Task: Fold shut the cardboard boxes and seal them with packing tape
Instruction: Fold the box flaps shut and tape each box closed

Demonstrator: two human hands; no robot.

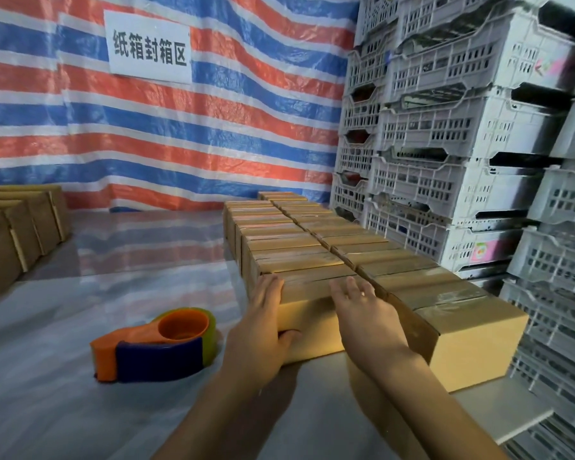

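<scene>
A small brown cardboard box [309,313], closed and taped on top, stands at the near end of the left row of sealed boxes [279,240]. My left hand [263,323] grips its left end, fingers along the side and thumb on the front face. My right hand [362,310] lies flat with fingers spread over its top right part, next to the neighbouring box [458,333]. An orange and blue tape dispenser [156,346] with a roll of tape lies on the table to the left, apart from both hands.
Two rows of taped boxes run away along the table's right side. More cardboard boxes [17,234] stand at the far left. Stacked grey plastic crates [462,144] wall off the right. A striped tarpaulin with a white sign [148,48] hangs behind the shiny table [113,293].
</scene>
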